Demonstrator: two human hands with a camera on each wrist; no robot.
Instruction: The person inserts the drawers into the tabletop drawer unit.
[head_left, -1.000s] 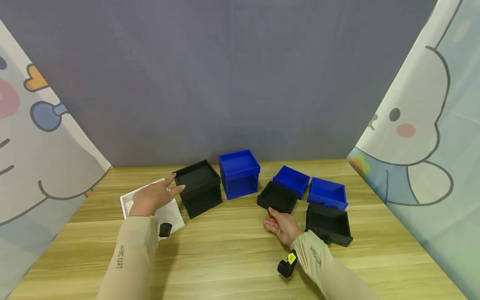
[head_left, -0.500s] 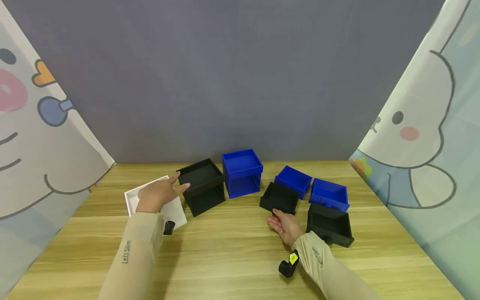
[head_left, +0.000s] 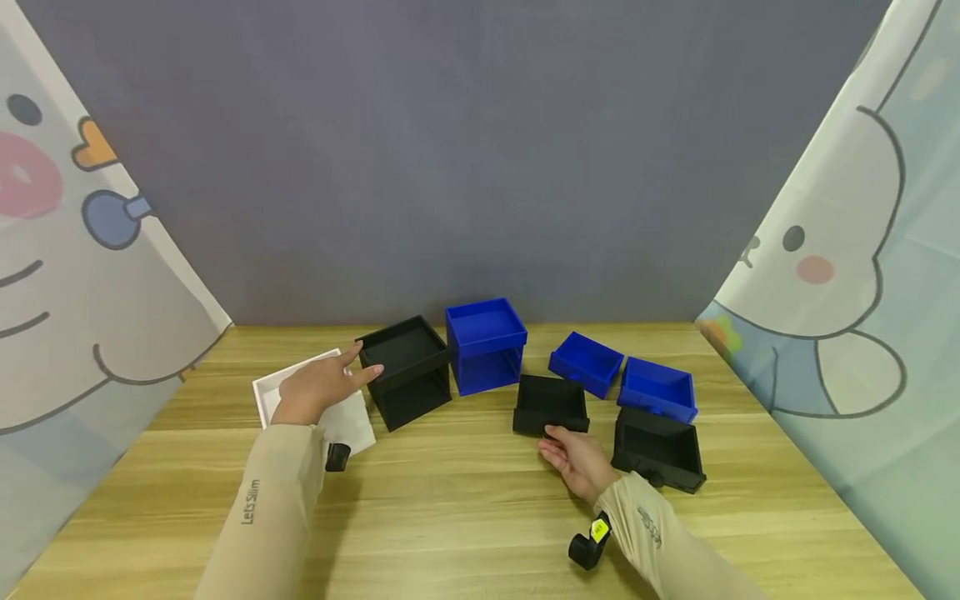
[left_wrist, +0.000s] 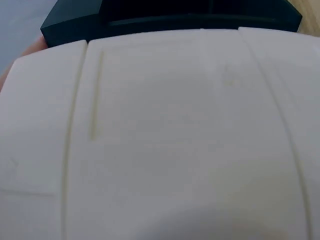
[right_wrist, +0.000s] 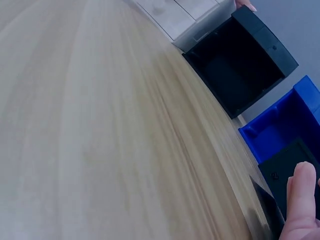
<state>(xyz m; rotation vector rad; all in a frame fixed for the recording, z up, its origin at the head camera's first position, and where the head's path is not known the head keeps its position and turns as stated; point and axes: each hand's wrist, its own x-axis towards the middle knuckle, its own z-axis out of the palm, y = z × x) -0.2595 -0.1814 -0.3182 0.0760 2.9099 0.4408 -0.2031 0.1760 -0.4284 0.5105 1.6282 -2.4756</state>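
Drawer (head_left: 551, 400), black, pinched at its front by right hand (head_left: 577, 463); left hand (head_left: 321, 388) relaxed, extended fingers touching black cabinet (head_left: 405, 350), between white cabinet (head_left: 351, 423) and blue cabinet (head_left: 489, 343).

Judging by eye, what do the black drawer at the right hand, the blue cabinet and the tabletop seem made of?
Black drawer: probably matte plastic; thin, evenly black walls.
Blue cabinet: likely plastic, low sheen; single saturated colour, crisp edges.
Tabletop: wood or wood-print laminate, low sheen; streaky grain fits both.
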